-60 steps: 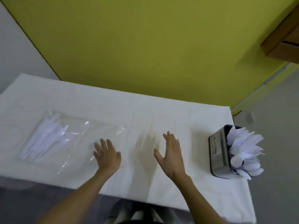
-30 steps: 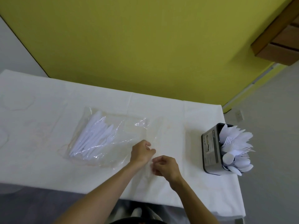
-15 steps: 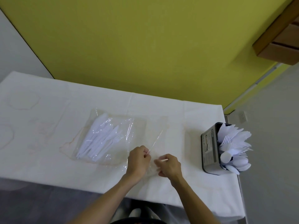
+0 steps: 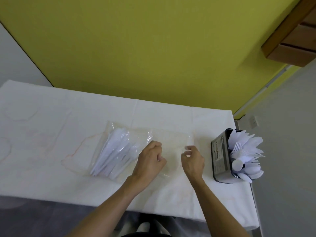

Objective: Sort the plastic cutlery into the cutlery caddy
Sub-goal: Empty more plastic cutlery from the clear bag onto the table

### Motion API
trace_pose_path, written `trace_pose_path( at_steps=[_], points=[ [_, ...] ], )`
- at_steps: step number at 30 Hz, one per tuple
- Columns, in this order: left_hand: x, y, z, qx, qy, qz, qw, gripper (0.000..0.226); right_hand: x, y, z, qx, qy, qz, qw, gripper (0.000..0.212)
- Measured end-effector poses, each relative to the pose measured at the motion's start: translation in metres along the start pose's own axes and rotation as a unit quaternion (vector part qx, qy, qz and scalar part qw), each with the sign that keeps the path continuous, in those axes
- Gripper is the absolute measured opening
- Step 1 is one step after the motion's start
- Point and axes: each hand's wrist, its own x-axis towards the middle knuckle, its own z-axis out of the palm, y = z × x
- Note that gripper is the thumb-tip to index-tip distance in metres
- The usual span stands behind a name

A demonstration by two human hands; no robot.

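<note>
From the head view, we judge the sorting partly done: the cutlery caddy [image 4: 222, 159], a dark boxy tin at the right edge of the surface [image 4: 51, 108], already bristles with white forks and spoons, while a bundle of plastic cutlery [image 4: 113, 154] lies sealed in a clear bag [image 4: 136, 139] at centre frame, not yet taken out. Our left hand [image 4: 149, 161] is curled with its grip pinched on the glossy, crinkled film at the bag's right end; our right hand [image 4: 193, 159] looks pinched on the same film, though blur keeps us from being sure. The surface wears a soft white cloth with faint stains. The cutlery pieces are slim, matte and rigid.
</note>
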Motion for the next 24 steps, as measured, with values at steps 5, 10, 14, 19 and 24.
trace_pose_path(
  at_steps=[5, 10, 14, 19, 24],
  points=[
    [0.007, 0.013, -0.013, 0.069, -0.019, -0.014, 0.997, 0.009, 0.003, -0.015, -0.002, -0.021, 0.005, -0.05, 0.999, 0.024],
    [0.016, 0.013, -0.03, 0.127, 0.095, -0.016, 0.987, 0.007, 0.007, -0.005, -0.008, -0.036, 0.04, -0.013, 0.998, 0.016],
    [0.017, 0.017, -0.034, 0.147, 0.021, 0.087, 0.985, 0.012, 0.008, -0.014, -0.006, -0.067, 0.085, -0.067, 0.992, 0.027],
    [0.027, 0.02, -0.039, 0.135, 0.018, 0.072, 0.988, 0.02, 0.019, -0.003, -0.01, -0.104, 0.038, 0.016, 0.994, 0.024],
    [0.043, 0.034, -0.031, 0.091, -0.017, 0.016, 0.996, 0.027, -0.021, -0.03, -0.024, 0.008, 0.124, -0.223, 0.967, 0.034]
  ],
)
